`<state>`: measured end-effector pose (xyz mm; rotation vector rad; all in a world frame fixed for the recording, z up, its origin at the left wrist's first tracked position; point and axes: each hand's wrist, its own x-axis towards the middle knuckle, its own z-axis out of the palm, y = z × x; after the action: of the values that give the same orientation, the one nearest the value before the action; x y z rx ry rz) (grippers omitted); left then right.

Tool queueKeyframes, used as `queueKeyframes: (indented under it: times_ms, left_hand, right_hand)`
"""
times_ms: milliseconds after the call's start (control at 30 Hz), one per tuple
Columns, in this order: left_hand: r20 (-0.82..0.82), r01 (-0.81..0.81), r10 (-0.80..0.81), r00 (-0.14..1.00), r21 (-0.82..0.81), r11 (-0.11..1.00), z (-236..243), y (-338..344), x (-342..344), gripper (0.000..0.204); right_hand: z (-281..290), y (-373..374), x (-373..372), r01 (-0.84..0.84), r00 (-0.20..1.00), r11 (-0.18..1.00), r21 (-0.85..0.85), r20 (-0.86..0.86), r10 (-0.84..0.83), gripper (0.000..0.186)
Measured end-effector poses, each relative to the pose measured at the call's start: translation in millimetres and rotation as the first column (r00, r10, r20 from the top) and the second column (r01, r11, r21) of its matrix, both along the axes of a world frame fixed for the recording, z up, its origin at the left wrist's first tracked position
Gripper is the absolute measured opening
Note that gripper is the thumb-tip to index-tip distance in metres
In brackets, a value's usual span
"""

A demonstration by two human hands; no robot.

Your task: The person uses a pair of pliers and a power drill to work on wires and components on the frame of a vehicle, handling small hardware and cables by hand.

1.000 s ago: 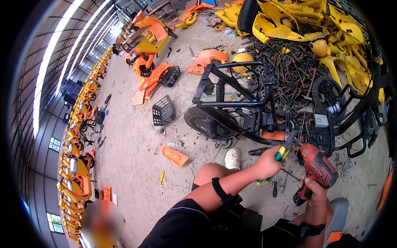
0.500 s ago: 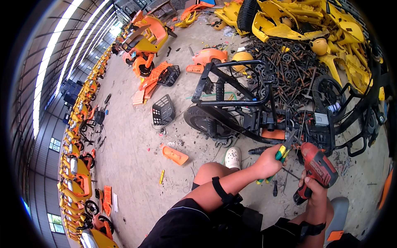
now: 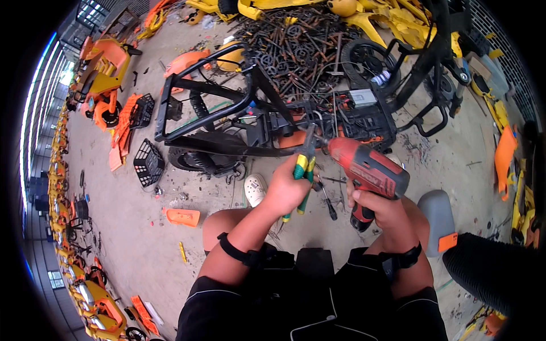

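On the dusty floor, the person now leans in closer than a second ago. Their left hand (image 3: 286, 190) is wrapped around green and yellow pliers (image 3: 302, 173), raised to the black scooter frame (image 3: 227, 96). Their right hand (image 3: 380, 208) grips the red drill (image 3: 367, 170), its tip now near the frame, so work there looks underway.

My left hand (image 3: 286, 190) holds pliers (image 3: 302, 170), just left of the drill (image 3: 364, 170) in my right hand (image 3: 382, 209). The scooter frame (image 3: 239, 113) lies on the floor, far from my knees. Behind it sits a pile of metal parts (image 3: 301, 45). A basket (image 3: 148, 163) lies to the left. A seat (image 3: 437, 219) rests on the right, near me.
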<state>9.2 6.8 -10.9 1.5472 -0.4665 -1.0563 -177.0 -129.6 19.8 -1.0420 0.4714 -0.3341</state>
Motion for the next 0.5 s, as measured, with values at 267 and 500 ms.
queueKeyframes:
  times_ms: [267, 500]
  left_hand:
    - [0.011, 0.024, -0.025, 1.0, 0.04, 0.999, 3.6, -1.1, 1.3, 0.048]
    - [0.029, 0.032, -0.033, 0.999, 0.033, 0.999, 0.5, 0.3, 1.3, 0.049]
  right_hand:
    - [-3.0, 1.1, -2.0, -0.001, 1.0, 1.0, -0.011, -0.018, 0.001, 0.043]
    - [-3.3, 1.7, -0.1, -0.006, 1.0, 0.999, -0.045, -0.007, 0.006, 0.042]
